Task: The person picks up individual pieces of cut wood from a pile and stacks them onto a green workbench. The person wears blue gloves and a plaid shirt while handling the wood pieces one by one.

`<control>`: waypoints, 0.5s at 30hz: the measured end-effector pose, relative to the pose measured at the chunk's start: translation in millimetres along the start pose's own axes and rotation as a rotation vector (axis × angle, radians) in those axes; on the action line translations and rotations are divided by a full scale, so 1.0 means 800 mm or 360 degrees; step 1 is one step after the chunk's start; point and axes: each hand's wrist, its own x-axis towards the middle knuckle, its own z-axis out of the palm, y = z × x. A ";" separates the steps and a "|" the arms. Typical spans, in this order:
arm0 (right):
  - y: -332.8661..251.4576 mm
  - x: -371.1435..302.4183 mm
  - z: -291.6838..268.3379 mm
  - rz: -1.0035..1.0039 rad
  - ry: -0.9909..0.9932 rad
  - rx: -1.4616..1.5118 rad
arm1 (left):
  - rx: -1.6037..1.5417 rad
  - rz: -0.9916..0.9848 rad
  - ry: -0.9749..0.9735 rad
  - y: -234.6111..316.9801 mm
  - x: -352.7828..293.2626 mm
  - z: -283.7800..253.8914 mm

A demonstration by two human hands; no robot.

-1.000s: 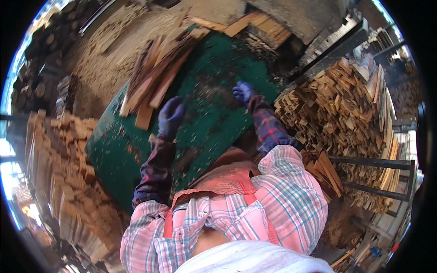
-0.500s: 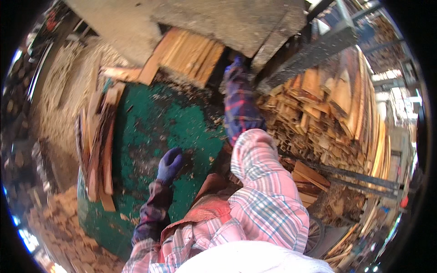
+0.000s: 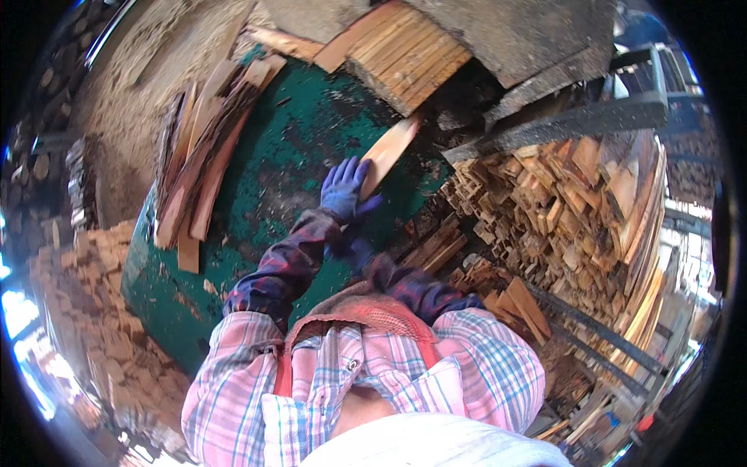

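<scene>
A pale wooden board [image 3: 391, 149] slants over the dark green surface [image 3: 268, 171], its far tip close to the stack of sawn boards [image 3: 412, 58]. My left hand [image 3: 342, 188], in a purple-blue glove, is on the near part of this board, fingers along one edge and thumb at the other. Nearer to me, my right hand [image 3: 352, 253], also gloved, sits under my left forearm. It is blurred and partly hidden, so its grip does not show. Bark-edged slabs [image 3: 206, 156] lie in a pile on the left of the green surface.
A large heap of split wood [image 3: 556, 210] rises at the right, below a dark metal beam [image 3: 568, 124]. Sawdust [image 3: 148, 86] covers the ground at the far left. Stacked wood pieces [image 3: 101, 311] stand at the near left. Short offcuts [image 3: 517, 307] lie at my right.
My right hand has come back from beside the far stack towards my body. My left hand has moved forward onto the pale board, which now shows over the green surface. The view has shifted.
</scene>
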 end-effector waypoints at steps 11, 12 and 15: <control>-0.110 0.005 -0.058 -0.0434 0.0508 -0.0620 | 0.0951 -0.0624 -0.0065 -0.272 -0.031 -0.108; -0.133 0.003 -0.058 -0.0291 0.0668 -0.0716 | 0.0974 -0.0622 -0.0049 -0.283 -0.032 -0.104; -0.145 0.005 -0.073 -0.0116 0.0732 -0.0553 | 0.1046 -0.0528 0.0034 -0.306 -0.031 -0.102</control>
